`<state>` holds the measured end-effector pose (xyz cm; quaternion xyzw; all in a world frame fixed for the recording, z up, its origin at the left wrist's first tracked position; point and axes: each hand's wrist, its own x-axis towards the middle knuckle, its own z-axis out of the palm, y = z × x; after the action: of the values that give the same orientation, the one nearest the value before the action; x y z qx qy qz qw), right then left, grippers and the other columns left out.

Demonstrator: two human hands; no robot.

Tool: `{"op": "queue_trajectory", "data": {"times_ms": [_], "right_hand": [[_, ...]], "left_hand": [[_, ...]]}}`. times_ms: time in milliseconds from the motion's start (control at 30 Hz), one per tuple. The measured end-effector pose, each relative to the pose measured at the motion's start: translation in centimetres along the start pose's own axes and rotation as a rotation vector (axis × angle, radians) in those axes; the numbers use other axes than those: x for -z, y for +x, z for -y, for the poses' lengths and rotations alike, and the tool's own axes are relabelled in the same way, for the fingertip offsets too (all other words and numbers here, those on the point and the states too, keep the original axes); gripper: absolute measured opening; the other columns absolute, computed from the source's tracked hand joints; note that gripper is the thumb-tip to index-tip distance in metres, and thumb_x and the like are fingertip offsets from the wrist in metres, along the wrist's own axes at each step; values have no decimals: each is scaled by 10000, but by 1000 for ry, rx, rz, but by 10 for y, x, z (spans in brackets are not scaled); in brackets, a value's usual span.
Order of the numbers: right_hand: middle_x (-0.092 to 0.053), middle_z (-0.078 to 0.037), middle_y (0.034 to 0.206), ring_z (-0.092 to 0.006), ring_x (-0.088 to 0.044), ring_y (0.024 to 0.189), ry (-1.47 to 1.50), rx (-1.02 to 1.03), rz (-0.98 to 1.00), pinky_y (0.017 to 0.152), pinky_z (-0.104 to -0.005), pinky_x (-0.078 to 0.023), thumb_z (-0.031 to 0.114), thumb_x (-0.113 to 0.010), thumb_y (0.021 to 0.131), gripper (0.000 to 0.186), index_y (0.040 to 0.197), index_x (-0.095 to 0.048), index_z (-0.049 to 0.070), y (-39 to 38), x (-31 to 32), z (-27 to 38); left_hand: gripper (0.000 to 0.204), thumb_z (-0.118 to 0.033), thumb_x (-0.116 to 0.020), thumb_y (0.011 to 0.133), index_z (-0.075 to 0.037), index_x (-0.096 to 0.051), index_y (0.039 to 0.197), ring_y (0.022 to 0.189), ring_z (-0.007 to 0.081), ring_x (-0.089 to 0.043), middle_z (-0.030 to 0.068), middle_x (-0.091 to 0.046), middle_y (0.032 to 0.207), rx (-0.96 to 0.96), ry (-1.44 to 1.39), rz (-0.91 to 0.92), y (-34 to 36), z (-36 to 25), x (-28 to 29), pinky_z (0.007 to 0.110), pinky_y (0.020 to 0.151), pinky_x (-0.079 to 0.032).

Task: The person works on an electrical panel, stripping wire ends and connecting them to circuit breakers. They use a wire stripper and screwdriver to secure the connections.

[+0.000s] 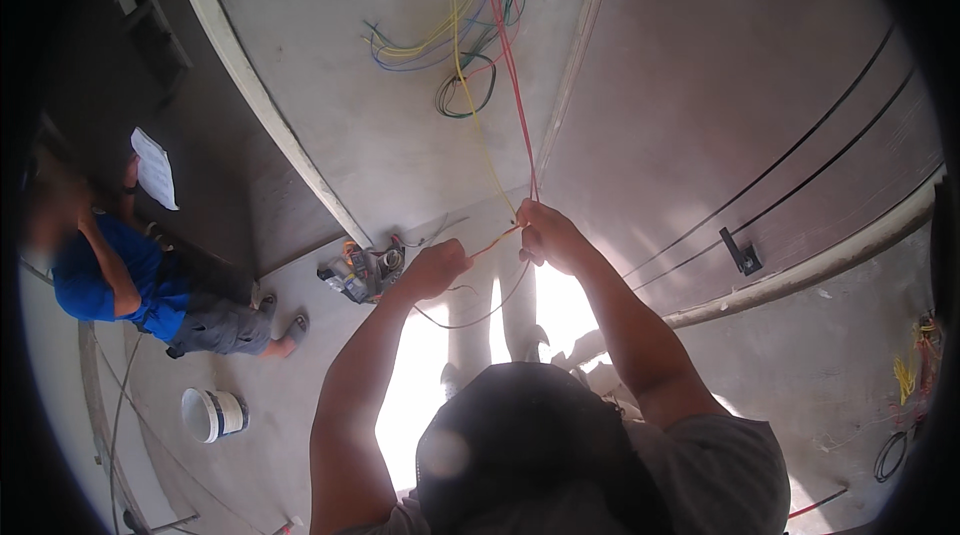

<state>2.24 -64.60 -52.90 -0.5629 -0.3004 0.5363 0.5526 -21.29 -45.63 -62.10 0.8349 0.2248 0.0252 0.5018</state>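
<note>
Bundled yellow, blue, green and red wires [460, 45] hang from the grey wall ahead of me. Red and yellow strands [517, 85] run down to my right hand [545, 235], which is closed on them where they meet. My left hand [435, 265], lower and to the left, is closed round a short orange wire [492, 244] stretched toward my right fingers. A thin dark wire [470, 323] loops below both hands. Past my left hand, a pile of tools [355, 275] lies on the floor.
A person in blue [140, 275] holds a paper [155, 170] at left, near a white bucket [210, 415]. Dark cables [800, 135] and a black bracket [740, 250] are at right. Coiled wires [900, 385] lie at far right. Loose cables [130, 380] trail at lower left.
</note>
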Motion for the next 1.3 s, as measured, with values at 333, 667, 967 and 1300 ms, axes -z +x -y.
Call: {"op": "queue_trajectory", "data": {"times_ms": [333, 667, 967, 1300], "right_hand": [[-711, -78, 774, -172, -580, 552, 38, 24, 87, 597, -339, -484, 550, -405, 1236, 450, 1042, -503, 157, 52, 1, -38], [-826, -111, 1063, -216, -790, 1061, -121, -10, 88, 693, -366, -543, 548, -380, 1227, 403, 1083, -517, 197, 68, -23, -38], [-689, -68, 1174, -189, -665, 1146, -87, -17, 78, 834, -425, -620, 584, -452, 1208, 472, 1167, -635, 150, 46, -34, -25], [-622, -24, 1140, -158, -661, 1155, -9, 40, -113, 814, -386, -603, 445, -532, 1171, 322, 1146, -647, 146, 12, -19, -17]], "left_hand": [[339, -371, -591, 1137, -38, -650, 1120, 1035, 450, -740, 223, -744, 1018, 47, 373, -125, -34, -29, -41, 570, 916, -565], [493, -482, -581, 1143, -8, -713, 1160, 1022, 325, -770, 174, -760, 1078, 276, -163, -242, -40, 8, -88, 495, 952, -603], [1004, -715, -502, 1144, -138, -54, 1834, 1766, 347, -68, 127, 148, 1912, 251, -887, -349, -18, 21, -81, 685, 1251, -431], [622, -598, -730, 1089, -19, -760, 1313, 1206, 236, -779, 189, -807, 1285, 426, -347, -358, -3, 5, -41, 412, 966, -612]]}}
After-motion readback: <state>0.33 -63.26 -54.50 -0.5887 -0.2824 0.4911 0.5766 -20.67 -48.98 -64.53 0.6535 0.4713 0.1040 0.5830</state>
